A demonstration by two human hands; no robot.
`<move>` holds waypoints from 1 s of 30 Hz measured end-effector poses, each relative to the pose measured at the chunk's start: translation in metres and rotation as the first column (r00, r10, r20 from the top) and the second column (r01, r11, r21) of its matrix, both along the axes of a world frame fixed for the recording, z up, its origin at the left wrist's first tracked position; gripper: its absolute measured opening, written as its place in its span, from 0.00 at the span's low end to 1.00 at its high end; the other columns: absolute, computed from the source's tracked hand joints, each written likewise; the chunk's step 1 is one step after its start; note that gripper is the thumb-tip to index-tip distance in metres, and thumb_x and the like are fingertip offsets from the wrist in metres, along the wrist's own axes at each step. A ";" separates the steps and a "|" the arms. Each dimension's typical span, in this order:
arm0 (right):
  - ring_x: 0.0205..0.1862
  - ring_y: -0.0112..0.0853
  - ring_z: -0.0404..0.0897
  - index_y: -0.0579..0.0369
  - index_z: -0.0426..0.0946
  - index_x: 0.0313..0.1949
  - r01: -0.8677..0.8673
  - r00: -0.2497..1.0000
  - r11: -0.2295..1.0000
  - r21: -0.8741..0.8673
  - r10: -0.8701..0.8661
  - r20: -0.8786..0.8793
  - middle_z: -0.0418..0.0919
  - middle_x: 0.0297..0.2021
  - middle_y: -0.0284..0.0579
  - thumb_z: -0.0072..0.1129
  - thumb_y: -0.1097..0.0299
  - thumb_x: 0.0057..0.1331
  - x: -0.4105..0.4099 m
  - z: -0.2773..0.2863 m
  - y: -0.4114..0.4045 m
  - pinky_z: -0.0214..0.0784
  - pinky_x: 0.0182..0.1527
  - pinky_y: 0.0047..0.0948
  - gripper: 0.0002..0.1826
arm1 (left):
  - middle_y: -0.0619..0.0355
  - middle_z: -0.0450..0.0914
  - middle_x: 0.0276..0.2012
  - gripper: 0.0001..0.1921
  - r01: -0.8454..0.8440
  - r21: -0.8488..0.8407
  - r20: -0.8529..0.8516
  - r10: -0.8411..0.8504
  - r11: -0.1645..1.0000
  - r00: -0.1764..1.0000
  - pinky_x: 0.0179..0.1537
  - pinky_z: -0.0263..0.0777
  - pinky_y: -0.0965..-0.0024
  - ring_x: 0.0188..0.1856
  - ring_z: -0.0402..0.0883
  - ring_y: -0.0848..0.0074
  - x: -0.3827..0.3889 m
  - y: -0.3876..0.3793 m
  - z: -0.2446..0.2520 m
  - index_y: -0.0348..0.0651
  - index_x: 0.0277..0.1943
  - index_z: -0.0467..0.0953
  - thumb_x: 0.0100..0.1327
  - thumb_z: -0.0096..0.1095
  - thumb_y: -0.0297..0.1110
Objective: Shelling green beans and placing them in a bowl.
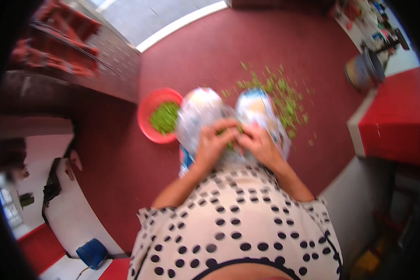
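Observation:
My left hand [213, 138] and my right hand [258, 140] meet over my lap, fingertips curled together. Between them is a small green vegetable piece [240, 129], blurred and mostly hidden by the fingers. Under the hands, a clear plastic bag [197, 117] spreads over my lap, with a bit of green [230, 145] showing below the fingers. On the floor to the left stands a red plastic basin [144, 120] partly filled with green vegetable pieces [163, 118]. Green scraps [283, 99] lie scattered on the floor to the right of my knees.
Dark red floor [196, 52] surrounds me. A brown cabinet [120, 66] with red cloths [59, 42] stands at upper left, beside a doorway. To the right are a grey bucket [364, 71] and a red-topped ledge [393, 119]. A blue bucket [92, 253] is at lower left.

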State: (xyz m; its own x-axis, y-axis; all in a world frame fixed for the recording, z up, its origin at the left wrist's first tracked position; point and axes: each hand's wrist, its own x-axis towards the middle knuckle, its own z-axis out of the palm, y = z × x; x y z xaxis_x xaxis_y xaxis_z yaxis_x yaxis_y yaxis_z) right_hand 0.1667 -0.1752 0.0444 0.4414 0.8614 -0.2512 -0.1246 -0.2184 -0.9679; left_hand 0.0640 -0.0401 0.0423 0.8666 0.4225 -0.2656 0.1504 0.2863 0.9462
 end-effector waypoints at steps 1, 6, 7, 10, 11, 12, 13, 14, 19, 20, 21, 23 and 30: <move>0.25 0.20 0.75 0.61 0.76 0.49 -0.010 1.000 1.000 0.006 0.010 0.010 0.78 0.26 0.34 0.48 0.67 0.69 0.001 -0.002 -0.003 0.68 0.31 0.21 0.14 | 0.57 0.82 0.31 0.12 0.029 -0.024 -0.012 -0.030 0.999 0.999 0.35 0.75 0.76 0.32 0.80 0.80 -0.002 -0.002 -0.003 0.31 0.45 0.79 0.62 0.62 0.29; 0.39 0.28 0.82 0.68 0.73 0.52 0.062 0.952 0.994 0.095 -0.030 -0.304 0.80 0.40 0.44 0.47 0.69 0.70 -0.009 0.001 -0.020 0.77 0.39 0.24 0.17 | 0.63 0.82 0.30 0.09 -0.039 0.197 0.132 0.012 0.980 0.991 0.34 0.70 0.81 0.33 0.75 0.87 -0.009 -0.021 -0.004 0.34 0.45 0.82 0.65 0.64 0.29; 0.39 0.28 0.82 0.68 0.73 0.52 0.057 0.957 0.991 0.118 -0.021 -0.288 0.80 0.40 0.44 0.47 0.69 0.70 -0.009 0.002 -0.020 0.77 0.39 0.24 0.17 | 0.64 0.83 0.31 0.09 -0.038 0.211 0.112 0.014 0.977 0.994 0.33 0.69 0.81 0.32 0.75 0.88 -0.011 -0.021 0.002 0.35 0.46 0.82 0.64 0.64 0.28; 0.34 0.27 0.82 0.66 0.77 0.50 0.111 0.952 0.985 0.133 -0.067 -0.297 0.82 0.36 0.42 0.54 0.62 0.71 -0.008 -0.011 -0.017 0.76 0.32 0.22 0.18 | 0.63 0.83 0.31 0.09 -0.007 0.336 0.113 -0.033 0.942 0.993 0.32 0.69 0.80 0.32 0.75 0.88 -0.010 -0.016 0.000 0.35 0.46 0.82 0.64 0.64 0.27; 0.34 0.27 0.82 0.66 0.77 0.50 0.118 0.954 0.984 0.133 -0.075 -0.291 0.82 0.36 0.42 0.54 0.62 0.71 -0.007 -0.014 -0.019 0.76 0.32 0.22 0.18 | 0.62 0.84 0.30 0.09 0.003 0.377 0.096 -0.042 0.926 0.994 0.31 0.69 0.80 0.31 0.75 0.89 -0.009 -0.017 -0.004 0.35 0.46 0.82 0.63 0.64 0.27; 0.31 0.25 0.81 0.65 0.79 0.48 0.116 0.993 0.990 0.081 -0.115 -0.016 0.82 0.33 0.41 0.55 0.63 0.70 -0.005 -0.012 -0.018 0.74 0.30 0.22 0.17 | 0.61 0.84 0.30 0.09 0.009 0.419 0.079 -0.046 0.908 0.996 0.30 0.68 0.80 0.30 0.75 0.89 -0.008 -0.015 -0.004 0.35 0.45 0.82 0.63 0.65 0.26; 0.28 0.24 0.81 0.64 0.80 0.46 0.130 0.957 0.991 0.028 -0.133 0.259 0.82 0.29 0.40 0.56 0.64 0.69 -0.004 -0.010 -0.017 0.72 0.29 0.21 0.15 | 0.61 0.84 0.30 0.09 0.010 0.419 0.082 -0.050 0.908 0.995 0.30 0.68 0.80 0.30 0.75 0.89 -0.007 -0.014 -0.003 0.35 0.45 0.82 0.63 0.65 0.26; 0.23 0.22 0.78 0.63 0.81 0.44 0.193 0.951 0.978 0.084 -0.208 0.229 0.81 0.25 0.39 0.58 0.66 0.68 -0.007 -0.009 -0.016 0.69 0.26 0.21 0.13 | 0.60 0.84 0.30 0.09 0.018 0.462 0.074 -0.059 0.887 0.996 0.29 0.68 0.80 0.29 0.75 0.88 -0.006 -0.015 -0.002 0.35 0.45 0.82 0.62 0.65 0.26; 0.21 0.22 0.77 0.65 0.81 0.42 0.189 0.975 0.982 0.022 -0.191 0.111 0.81 0.25 0.39 0.59 0.67 0.67 0.000 -0.008 -0.020 0.69 0.24 0.21 0.12 | 0.57 0.84 0.27 0.09 -0.026 0.552 0.132 -0.056 0.833 0.990 0.27 0.68 0.80 0.25 0.76 0.86 -0.002 -0.017 -0.006 0.36 0.44 0.81 0.60 0.66 0.25; 0.20 0.21 0.76 0.65 0.81 0.41 0.169 0.983 0.986 0.008 -0.169 0.074 0.81 0.25 0.39 0.58 0.67 0.67 0.001 -0.007 -0.021 0.68 0.23 0.21 0.12 | 0.56 0.83 0.27 0.09 -0.028 0.581 0.133 -0.061 0.813 0.989 0.26 0.68 0.80 0.25 0.76 0.86 -0.002 -0.017 -0.007 0.36 0.44 0.81 0.60 0.67 0.25; 0.20 0.21 0.76 0.65 0.81 0.41 0.170 0.983 0.985 0.009 -0.170 0.074 0.81 0.25 0.39 0.58 0.67 0.67 0.001 -0.008 -0.022 0.68 0.23 0.21 0.12 | 0.56 0.83 0.26 0.09 -0.030 0.610 0.133 -0.065 0.792 0.989 0.26 0.68 0.79 0.24 0.76 0.85 -0.002 -0.018 -0.005 0.36 0.44 0.81 0.60 0.67 0.25; 0.20 0.21 0.76 0.66 0.81 0.39 0.186 0.982 0.982 0.017 -0.186 -0.016 0.80 0.24 0.39 0.56 0.68 0.68 0.000 -0.009 -0.024 0.68 0.23 0.20 0.11 | 0.56 0.83 0.25 0.09 0.004 0.608 0.078 -0.064 0.794 0.995 0.26 0.68 0.79 0.24 0.76 0.85 -0.003 -0.017 0.001 0.36 0.43 0.81 0.59 0.68 0.26; 0.20 0.21 0.76 0.65 0.78 0.37 0.200 0.971 0.979 0.045 -0.191 -0.145 0.80 0.24 0.40 0.53 0.69 0.68 0.003 -0.013 -0.028 0.68 0.22 0.20 0.10 | 0.59 0.77 0.20 0.08 0.051 0.558 0.076 -0.113 0.828 0.991 0.24 0.64 0.77 0.23 0.70 0.87 -0.005 -0.017 -0.008 0.37 0.39 0.82 0.61 0.68 0.32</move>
